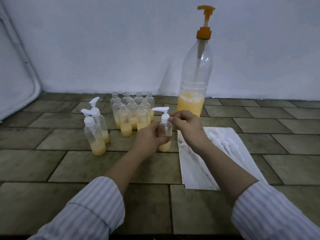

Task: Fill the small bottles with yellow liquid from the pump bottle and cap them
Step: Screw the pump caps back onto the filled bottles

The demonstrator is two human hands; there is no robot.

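Observation:
My left hand (150, 139) grips a small clear bottle (165, 130) standing on the tiled floor, with yellow liquid in its lower part. My right hand (187, 124) pinches the collar of the white pump cap (162, 113) seated on that bottle's neck. Behind it stands a cluster of several uncapped small bottles (133, 113), each partly filled with yellow liquid. Two capped small bottles (94, 130) stand to the left. The tall pump bottle (194, 80) with an orange pump head stands at the back right, about a quarter full.
A white sheet (190, 163) lies on the floor to the right, carrying several loose white pump caps (223, 141). A pale wall runs along the back, and a white folded frame (15, 80) leans at the far left.

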